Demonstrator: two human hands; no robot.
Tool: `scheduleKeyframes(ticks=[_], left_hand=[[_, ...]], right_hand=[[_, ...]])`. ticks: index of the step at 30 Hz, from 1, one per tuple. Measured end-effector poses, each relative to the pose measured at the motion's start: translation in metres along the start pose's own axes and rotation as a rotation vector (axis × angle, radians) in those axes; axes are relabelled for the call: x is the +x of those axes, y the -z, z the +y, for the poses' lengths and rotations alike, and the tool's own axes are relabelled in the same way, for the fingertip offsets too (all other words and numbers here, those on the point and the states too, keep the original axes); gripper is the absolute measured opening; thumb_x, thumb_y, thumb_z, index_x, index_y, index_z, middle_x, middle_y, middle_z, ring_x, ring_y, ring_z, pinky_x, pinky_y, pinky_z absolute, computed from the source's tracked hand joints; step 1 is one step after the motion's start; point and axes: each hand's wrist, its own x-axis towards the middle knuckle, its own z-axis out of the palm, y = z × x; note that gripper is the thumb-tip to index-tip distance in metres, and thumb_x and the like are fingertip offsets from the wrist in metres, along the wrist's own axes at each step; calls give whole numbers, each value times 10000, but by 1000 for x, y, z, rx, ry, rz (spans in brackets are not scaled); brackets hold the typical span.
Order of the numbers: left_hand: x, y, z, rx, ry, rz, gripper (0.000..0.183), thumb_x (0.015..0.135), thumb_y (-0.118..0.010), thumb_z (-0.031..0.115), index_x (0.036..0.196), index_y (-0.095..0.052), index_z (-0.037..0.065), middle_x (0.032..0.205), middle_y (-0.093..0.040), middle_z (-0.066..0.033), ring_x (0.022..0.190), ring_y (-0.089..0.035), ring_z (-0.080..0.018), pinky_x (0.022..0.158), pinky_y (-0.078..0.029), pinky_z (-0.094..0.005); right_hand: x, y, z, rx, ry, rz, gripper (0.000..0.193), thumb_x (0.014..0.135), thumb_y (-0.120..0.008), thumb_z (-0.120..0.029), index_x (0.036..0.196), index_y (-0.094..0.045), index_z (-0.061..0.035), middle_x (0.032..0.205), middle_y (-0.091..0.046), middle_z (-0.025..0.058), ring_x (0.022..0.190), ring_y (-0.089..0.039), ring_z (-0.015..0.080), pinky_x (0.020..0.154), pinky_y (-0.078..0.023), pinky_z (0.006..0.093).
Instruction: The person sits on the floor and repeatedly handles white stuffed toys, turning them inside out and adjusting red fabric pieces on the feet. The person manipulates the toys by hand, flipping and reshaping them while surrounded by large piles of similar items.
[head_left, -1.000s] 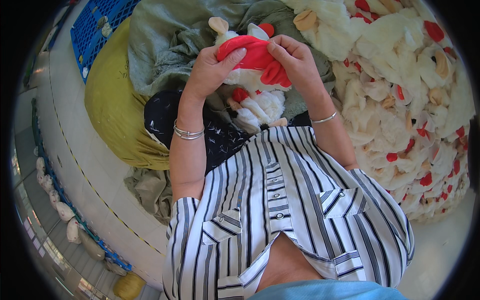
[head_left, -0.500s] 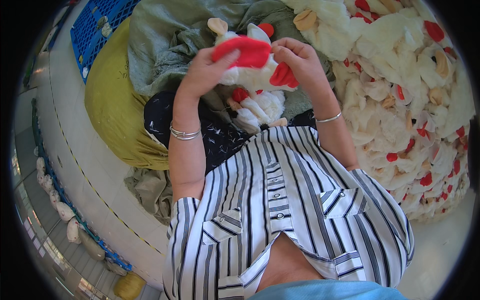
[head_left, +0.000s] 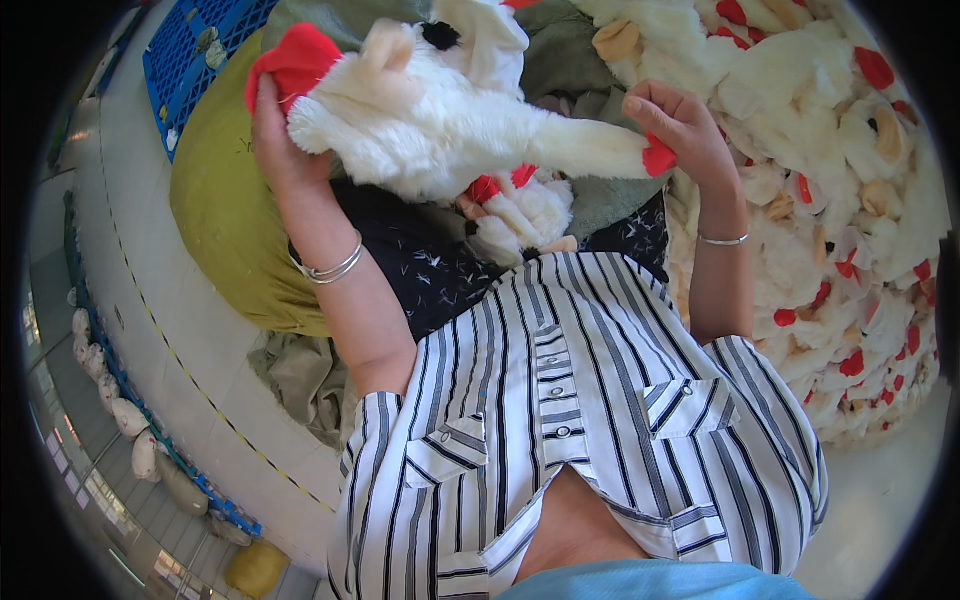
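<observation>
Stretched between my hands is a limp white plush toy skin point(head_left: 440, 130) with red ends, a beige ear-like flap and a black patch. My left hand point(head_left: 285, 140) grips its red end at the left, the fingers partly behind the fabric. At the right, my right hand point(head_left: 685, 130) pinches the small red tip of a long white limb. Below it, on my lap, rests another white plush piece point(head_left: 535, 212) with red and beige parts, partly covered by the one I hold.
A large heap of white plush skins point(head_left: 800, 230) with red and beige bits rises at my right. On the left lie a stuffed olive-yellow sack point(head_left: 215, 220) and a blue plastic crate point(head_left: 195, 60). Grey-green cloth point(head_left: 580, 70) spreads ahead of me.
My hands have moved apart, the left one leftward and the right one to the right. The plush skin, bunched up before, is now pulled out lengthwise between them.
</observation>
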Motion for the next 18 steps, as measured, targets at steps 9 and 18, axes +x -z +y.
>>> scheduleKeyframes(ticks=[9, 18], left_hand=[[11, -6, 32, -245, -237, -133, 582, 938, -565, 476, 1333, -510, 52, 1356, -533, -130, 1278, -492, -333, 1071, -399, -509], [-36, -30, -79, 799, -62, -762, 416, 874, -681, 215, 1213, -588, -7, 1222, -631, -122, 1122, -574, -189, 953, -451, -326]], right_hand=[[17, 107, 16, 727, 451, 77, 158, 918, -556, -120, 992, -626, 0, 837, -615, 28, 732, -583, 113, 693, -496, 258], [15, -165, 17, 252, -21, -344, 682, 796, -799, -321, 1341, -520, -21, 1301, -591, 113, 1200, -530, 220, 1054, -381, 325]])
